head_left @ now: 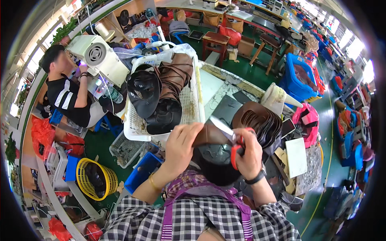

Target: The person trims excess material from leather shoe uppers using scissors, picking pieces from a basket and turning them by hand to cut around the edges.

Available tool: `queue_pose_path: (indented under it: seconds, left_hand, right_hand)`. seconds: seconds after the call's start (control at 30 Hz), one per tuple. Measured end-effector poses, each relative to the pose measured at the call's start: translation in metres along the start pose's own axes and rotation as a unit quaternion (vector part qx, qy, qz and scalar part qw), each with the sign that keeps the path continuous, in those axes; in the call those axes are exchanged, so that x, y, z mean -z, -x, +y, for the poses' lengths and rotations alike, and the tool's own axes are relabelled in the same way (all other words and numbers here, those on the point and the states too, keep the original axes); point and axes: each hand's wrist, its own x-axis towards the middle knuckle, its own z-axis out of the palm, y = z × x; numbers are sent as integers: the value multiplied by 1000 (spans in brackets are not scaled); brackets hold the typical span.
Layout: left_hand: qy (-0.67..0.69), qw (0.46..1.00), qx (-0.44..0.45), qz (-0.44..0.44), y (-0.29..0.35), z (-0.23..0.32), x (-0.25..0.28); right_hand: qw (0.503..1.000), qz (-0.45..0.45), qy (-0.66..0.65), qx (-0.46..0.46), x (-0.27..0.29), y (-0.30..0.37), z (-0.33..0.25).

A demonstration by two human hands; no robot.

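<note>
My right hand is closed round a pair of scissors with red handles. Their bright blades point up and to the left and look parted. In front of my chest, my left hand pinches the left edge of a brown leather piece, which lies close to the blades. Just under it is a glossy black curved piece; how the two are joined cannot be made out. Right of the scissors stands a fanned stack of brown leather pieces on the worktable.
A white plastic basket holds brown and black shaped pieces ahead on the left. Beyond it a person sits at a sewing machine. A yellow basket and a blue bin are low left. A white cone lies far right.
</note>
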Motion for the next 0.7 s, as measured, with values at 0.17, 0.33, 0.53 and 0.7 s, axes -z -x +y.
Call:
queue_pose_path:
  seconds: [0.17, 0.33, 0.53, 0.7]
  left_hand:
    - [288, 874, 160, -358, 2, 1, 38]
    - [541, 603, 226, -540, -11, -7, 26]
    - [650, 571, 243, -438, -18, -11, 29]
    - [765, 494, 251, -329, -28, -21, 30]
  right_hand:
    - [914, -223, -257, -220, 40, 25, 1]
    - [781, -204, -535, -248, 44, 16, 20]
    - [778, -129, -555, -266, 33, -5, 36]
    - [875, -219, -398, -167, 25, -7, 33]
